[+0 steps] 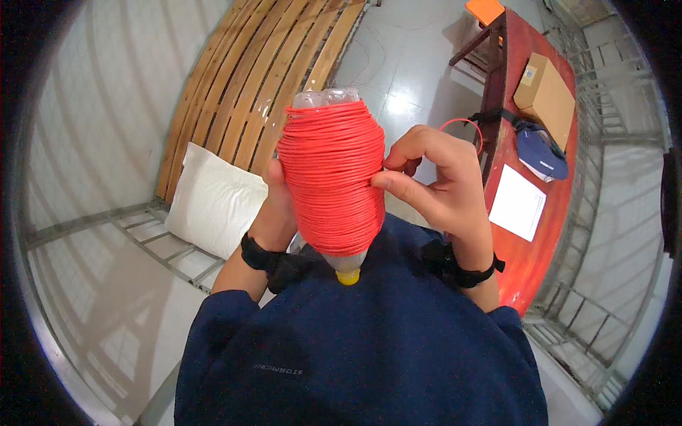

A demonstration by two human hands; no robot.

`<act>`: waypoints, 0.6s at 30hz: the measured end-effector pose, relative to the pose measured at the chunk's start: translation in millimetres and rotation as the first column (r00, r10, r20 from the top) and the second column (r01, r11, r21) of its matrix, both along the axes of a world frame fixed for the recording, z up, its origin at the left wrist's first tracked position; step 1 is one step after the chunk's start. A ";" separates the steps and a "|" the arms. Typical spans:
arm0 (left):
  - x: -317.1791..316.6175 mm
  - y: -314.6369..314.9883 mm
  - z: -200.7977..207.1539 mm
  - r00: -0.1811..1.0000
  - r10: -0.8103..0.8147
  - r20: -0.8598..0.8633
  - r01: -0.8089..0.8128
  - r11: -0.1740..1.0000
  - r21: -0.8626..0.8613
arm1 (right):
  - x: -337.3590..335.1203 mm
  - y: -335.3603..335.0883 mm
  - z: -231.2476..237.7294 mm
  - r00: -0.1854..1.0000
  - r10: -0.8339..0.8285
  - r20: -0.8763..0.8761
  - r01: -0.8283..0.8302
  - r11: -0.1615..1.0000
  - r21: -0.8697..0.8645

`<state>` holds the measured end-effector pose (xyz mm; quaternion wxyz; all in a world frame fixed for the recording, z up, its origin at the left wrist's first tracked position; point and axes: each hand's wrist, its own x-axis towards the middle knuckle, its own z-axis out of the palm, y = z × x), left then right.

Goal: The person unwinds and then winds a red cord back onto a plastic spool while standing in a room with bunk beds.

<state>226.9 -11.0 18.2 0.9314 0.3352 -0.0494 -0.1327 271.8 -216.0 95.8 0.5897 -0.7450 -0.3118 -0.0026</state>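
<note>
A clear plastic bottle (312, 99) with a yellow cap (348, 276) is held before my chest, its cap end toward me. Many tight turns of red cord (330, 177) cover most of its body. My left hand (277, 199) grips the bottle from the left side; most of its fingers are hidden behind it. At the right side of the winding, my right hand (433, 174) pinches the cord between thumb and forefinger. A loose loop of the same cord arcs out beyond that hand. Both wrists wear black straps.
A slatted wooden bed (249, 78) stands at the far left, with a white pillow (213, 199) near it. On the right, a red table (526, 277) bears a cardboard box (547, 96), a blue cap (540, 153) and a white sheet (517, 202). Metal frames line both sides.
</note>
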 end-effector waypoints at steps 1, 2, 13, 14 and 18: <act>-3.8 -0.2 5.0 0.999 0.006 -0.053 -0.004 0.999 0.039 | -0.2 -0.8 0.4 1.000 -0.006 0.010 0.006 1.000 -0.018; -5.5 0.0 9.7 0.994 0.014 -0.106 -0.006 0.997 0.079 | -0.3 -1.2 0.8 1.000 -0.011 0.021 0.012 0.999 -0.036; -5.5 5.4 7.3 0.996 -0.034 -0.082 0.042 0.994 0.103 | -1.6 -1.5 2.4 0.990 -0.067 0.122 0.076 0.995 -0.070; -5.1 5.8 7.3 0.996 -0.046 -0.076 0.053 0.994 0.093 | -1.6 -1.3 2.6 0.990 -0.063 0.127 0.070 0.996 -0.054; -5.3 5.6 5.3 0.995 -0.064 -0.080 0.065 0.998 0.014 | -2.7 -2.0 3.1 0.989 -0.060 0.138 0.067 0.997 -0.047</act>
